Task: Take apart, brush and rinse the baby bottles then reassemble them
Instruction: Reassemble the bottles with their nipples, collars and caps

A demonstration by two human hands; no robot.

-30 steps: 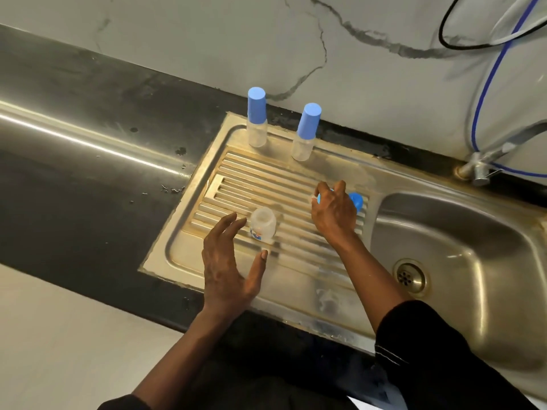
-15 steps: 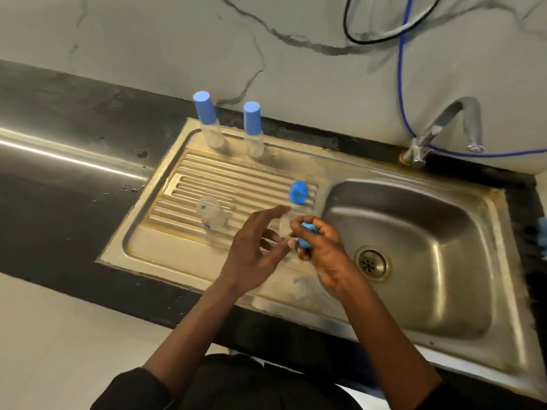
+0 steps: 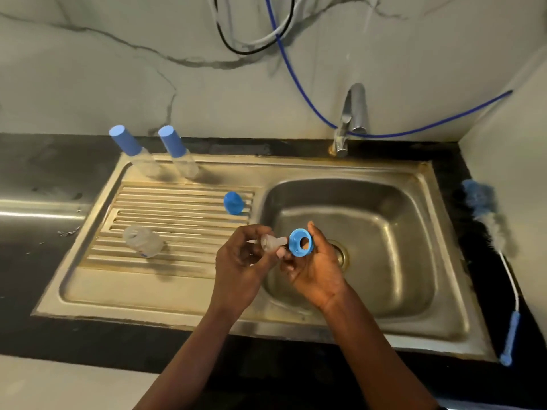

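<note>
The teat [image 3: 271, 243], pinched by the left hand [image 3: 239, 263], has apparently been pulled free of the blue ring [image 3: 300, 242] gripped by the right hand [image 3: 318, 270], leaving this bottle [image 3: 143, 242], laid left of both, fully taken apart.

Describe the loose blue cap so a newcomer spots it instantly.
Find the steel sink's ribbed drainboard, left of the basin. The loose blue cap sits at the drainboard's right edge, beside the basin. Unlike the two rear caps, it tops no bottle.
</note>
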